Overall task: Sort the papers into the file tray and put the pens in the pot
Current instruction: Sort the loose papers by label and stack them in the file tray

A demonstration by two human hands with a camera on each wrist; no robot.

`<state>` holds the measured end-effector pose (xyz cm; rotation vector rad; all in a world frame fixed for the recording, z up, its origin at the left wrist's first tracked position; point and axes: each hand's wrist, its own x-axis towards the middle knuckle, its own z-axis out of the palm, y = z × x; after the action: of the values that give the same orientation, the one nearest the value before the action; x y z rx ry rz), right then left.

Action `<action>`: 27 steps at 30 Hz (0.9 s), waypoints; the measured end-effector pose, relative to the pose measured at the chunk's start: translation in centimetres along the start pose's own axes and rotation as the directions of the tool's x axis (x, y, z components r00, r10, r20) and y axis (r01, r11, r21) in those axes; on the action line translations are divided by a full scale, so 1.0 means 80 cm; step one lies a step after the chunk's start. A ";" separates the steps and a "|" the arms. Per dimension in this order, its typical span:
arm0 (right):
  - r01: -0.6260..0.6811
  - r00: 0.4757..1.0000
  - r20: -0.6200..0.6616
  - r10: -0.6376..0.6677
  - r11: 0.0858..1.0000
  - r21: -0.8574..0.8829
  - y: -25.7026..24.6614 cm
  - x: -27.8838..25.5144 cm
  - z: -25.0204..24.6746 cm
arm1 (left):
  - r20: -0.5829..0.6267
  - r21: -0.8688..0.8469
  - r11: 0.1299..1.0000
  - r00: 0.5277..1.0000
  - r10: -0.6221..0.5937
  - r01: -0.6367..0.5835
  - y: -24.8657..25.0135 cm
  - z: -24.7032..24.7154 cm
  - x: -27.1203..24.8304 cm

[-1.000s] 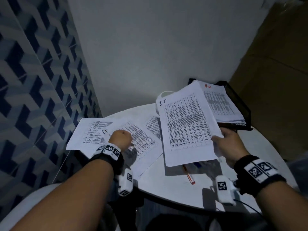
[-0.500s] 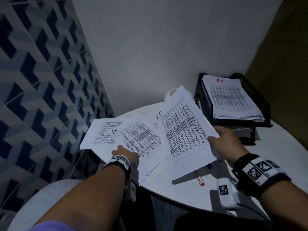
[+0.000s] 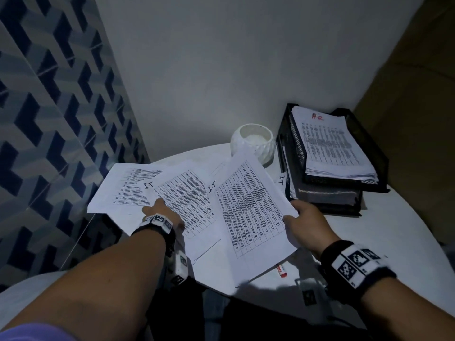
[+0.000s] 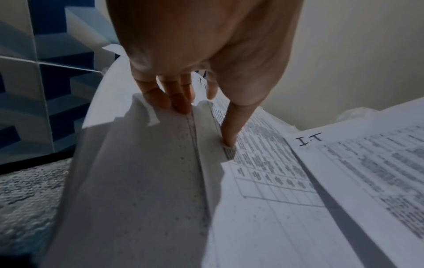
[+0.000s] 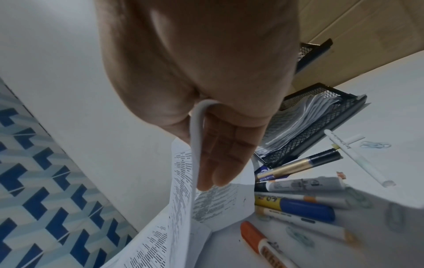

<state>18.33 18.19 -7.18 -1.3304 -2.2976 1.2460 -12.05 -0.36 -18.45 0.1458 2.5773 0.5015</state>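
Right hand (image 3: pixel 304 223) pinches IT sheet (image 3: pixel 251 217) at right edge; tray (image 3: pixel 369 183) lies at 1 o'clock, nearer right hand. Left hand (image 3: pixel 161 212) pinches second sheet (image 3: pixel 187 198).

Dim, bluish light; soft blur, edges bent by wide lens.

Blue patterned wall (image 3: pixel 49 119), white wall (image 3: pixel 221 70), dim light

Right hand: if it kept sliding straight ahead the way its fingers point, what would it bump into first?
Probably the black file tray. The right hand, gripping an I.T paper, points up toward the tray's lower tier just beyond its fingertips. Depth is unclear, so that is a guess.
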 end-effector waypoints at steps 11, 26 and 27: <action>-0.006 1.000 -0.010 0.006 1.000 0.018 0.003 -0.007 -0.003 | -0.071 0.051 0.998 0.997 -0.031 0.034 0.007 -0.002 -0.006; -0.014 1.000 -0.010 0.014 0.999 0.044 0.004 0.002 -0.004 | -0.020 0.170 0.983 0.998 -0.062 0.064 0.009 -0.021 0.005; -0.014 1.000 -0.011 0.014 0.999 0.041 0.005 0.002 -0.005 | 0.015 0.219 0.975 0.999 -0.036 0.032 0.008 -0.022 0.005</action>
<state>18.68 18.62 -7.27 -1.3390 -2.2466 1.2794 -13.27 -0.26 -16.93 0.1810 2.6067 0.2007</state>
